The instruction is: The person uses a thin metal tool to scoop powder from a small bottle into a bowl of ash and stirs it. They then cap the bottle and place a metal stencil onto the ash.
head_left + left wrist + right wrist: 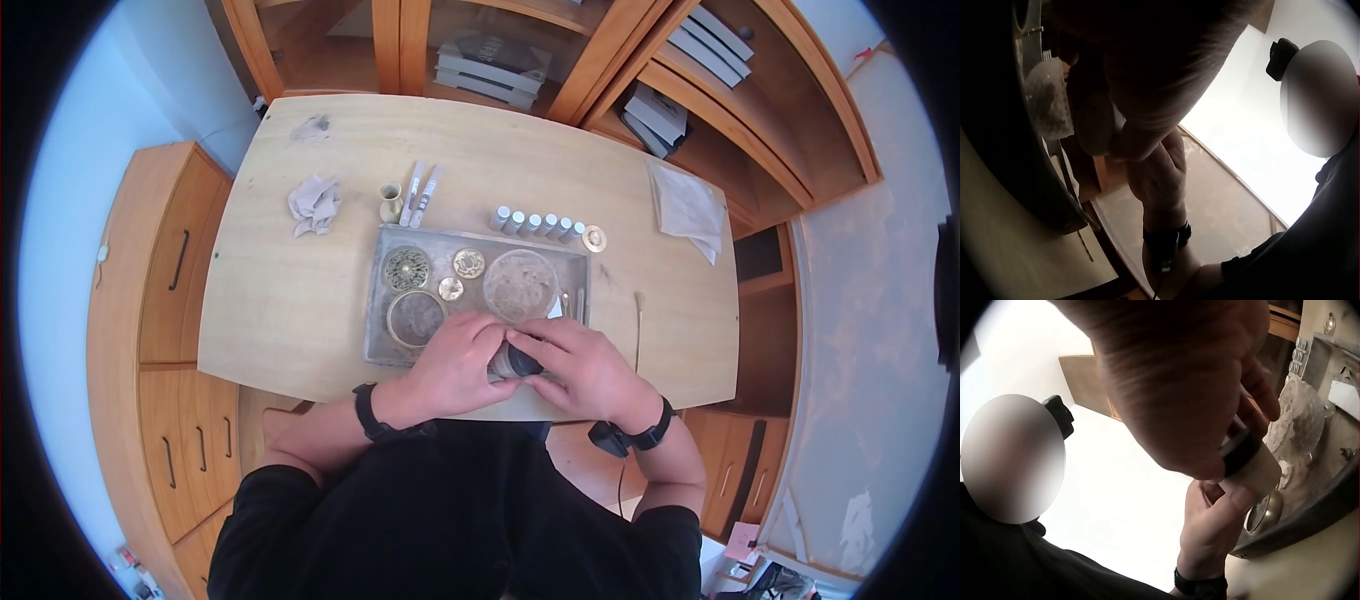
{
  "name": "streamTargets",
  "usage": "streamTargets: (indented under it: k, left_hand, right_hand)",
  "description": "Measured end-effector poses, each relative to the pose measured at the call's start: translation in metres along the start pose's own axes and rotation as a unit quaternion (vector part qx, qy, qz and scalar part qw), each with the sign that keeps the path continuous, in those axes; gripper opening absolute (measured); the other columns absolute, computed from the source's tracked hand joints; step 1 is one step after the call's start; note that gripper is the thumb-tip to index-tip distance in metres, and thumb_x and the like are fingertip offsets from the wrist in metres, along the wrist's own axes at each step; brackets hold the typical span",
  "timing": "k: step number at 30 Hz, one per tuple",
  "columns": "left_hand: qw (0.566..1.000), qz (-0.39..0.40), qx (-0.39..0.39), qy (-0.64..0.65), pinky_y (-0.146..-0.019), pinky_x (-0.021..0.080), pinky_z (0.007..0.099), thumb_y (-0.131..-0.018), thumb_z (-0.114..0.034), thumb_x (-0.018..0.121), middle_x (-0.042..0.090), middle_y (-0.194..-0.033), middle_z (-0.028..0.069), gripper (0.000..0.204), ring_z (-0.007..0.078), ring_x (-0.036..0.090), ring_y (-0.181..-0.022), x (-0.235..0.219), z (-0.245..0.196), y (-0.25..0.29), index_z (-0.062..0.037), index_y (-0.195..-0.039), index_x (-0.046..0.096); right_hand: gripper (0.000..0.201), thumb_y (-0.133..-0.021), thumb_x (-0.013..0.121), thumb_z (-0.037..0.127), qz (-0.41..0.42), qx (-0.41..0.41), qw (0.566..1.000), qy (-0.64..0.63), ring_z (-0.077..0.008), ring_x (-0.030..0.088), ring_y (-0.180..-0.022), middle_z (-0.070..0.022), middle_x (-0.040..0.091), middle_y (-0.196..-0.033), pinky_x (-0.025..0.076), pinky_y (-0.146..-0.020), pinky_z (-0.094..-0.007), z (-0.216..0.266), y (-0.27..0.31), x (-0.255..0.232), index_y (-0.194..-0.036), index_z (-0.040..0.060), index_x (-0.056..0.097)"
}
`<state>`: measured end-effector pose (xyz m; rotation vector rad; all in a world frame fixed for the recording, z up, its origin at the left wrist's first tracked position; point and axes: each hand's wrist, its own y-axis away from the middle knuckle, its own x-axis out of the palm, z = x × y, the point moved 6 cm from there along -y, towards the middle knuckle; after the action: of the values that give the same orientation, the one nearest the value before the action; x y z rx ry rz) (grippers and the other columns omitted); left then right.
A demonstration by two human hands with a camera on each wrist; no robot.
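Note:
Both hands meet at the tray's front edge around a small cylindrical jar (pixel 505 364) with a black lid (pixel 524 361). My left hand (pixel 455 365) grips the pale body of the jar. The fingers and thumb of my right hand (pixel 585 370) hold the black lid. In the right wrist view the jar (pixel 1260 474) lies tilted, its black band (pixel 1240 452) between the right fingers. A pale rounded end of the jar (pixel 1095 125) shows in the left wrist view. Just beyond the hands stands a clear bowl (pixel 521 284) of greyish powder.
The grey tray (pixel 376 345) also holds a brass-rimmed round dish (pixel 417 318), a pierced round lid (pixel 407 268) and small brass pieces. Behind it stand several silver-capped tubes (pixel 535 224), a small vase (pixel 391 203) and crumpled paper (pixel 315 205). A thin stick (pixel 639 330) lies at right.

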<state>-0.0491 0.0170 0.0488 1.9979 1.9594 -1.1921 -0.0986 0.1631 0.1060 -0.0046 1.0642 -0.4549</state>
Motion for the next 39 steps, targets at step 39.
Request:
streamTargets:
  k: [39]
  left_hand:
    - [0.917,0.194,-0.103,-0.334,-0.091,0.05,0.0484,-0.077,-0.017,0.076,0.07,-0.107,0.0166,0.038,0.0375,0.064,-0.108,-0.054,0.133,-0.146,-0.0084,-0.112,0.063]
  right_hand:
    - [0.051,-0.082,0.084,0.011,-0.135,0.107,0.985,-0.004,-0.0365,0.065,-0.114,-0.021,0.058,-0.141,0.059,-0.091,-0.0412,-0.027,0.077,-0.011,-0.13,0.0051,0.067]
